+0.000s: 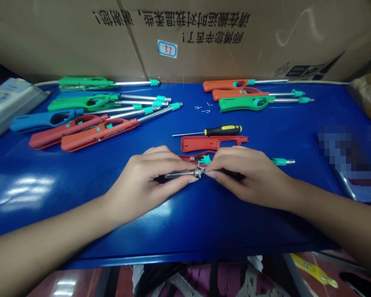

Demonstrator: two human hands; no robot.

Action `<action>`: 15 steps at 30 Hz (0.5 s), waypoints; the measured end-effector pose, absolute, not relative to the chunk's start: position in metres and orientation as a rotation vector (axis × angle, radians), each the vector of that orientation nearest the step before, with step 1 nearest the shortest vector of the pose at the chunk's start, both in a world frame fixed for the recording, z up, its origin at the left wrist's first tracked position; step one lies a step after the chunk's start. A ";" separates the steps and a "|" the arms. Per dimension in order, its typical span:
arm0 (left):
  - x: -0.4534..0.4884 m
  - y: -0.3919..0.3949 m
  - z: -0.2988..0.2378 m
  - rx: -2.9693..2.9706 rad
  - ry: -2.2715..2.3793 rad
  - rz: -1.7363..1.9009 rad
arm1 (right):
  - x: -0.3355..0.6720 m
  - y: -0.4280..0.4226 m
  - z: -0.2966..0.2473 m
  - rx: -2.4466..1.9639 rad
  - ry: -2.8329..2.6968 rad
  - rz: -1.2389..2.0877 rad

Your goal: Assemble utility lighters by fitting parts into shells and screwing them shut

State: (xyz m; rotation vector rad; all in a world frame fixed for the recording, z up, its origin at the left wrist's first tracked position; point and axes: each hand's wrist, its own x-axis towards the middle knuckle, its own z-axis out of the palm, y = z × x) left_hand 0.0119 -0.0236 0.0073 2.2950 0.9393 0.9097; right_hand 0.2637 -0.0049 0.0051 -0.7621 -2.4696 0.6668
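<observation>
My left hand (154, 173) is closed around a slim, translucent lighter gas tank (181, 174), held level with its valve end pointing right. At that valve end, my right hand (244, 173) pinches with thumb and forefinger; what lies between the fingertips is too small to make out. A thin white tube (201, 166) curls beside the valve. Just behind my fingers lies an opened red lighter half-shell (188, 158) with a teal part (206, 159) in it, partly hidden by both hands. Its metal nozzle tip (290, 161) shows beyond my right hand.
Behind my hands lie a red lighter cover (200, 143), a black-yellow screwdriver (224, 130) and several small screws (205, 110). Several long lighters, including a blue one (46, 119), sit left; green (244, 103) and orange ones sit right. A cardboard box (185, 62) walls the back.
</observation>
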 end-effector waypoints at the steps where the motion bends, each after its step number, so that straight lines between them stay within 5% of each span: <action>1: 0.012 -0.023 0.007 2.297 0.941 0.913 | 0.264 -0.005 0.005 -0.761 -2.471 0.668; 15: 0.013 -0.023 0.006 2.282 0.935 0.923 | 0.264 -0.005 0.004 -0.764 -2.493 0.654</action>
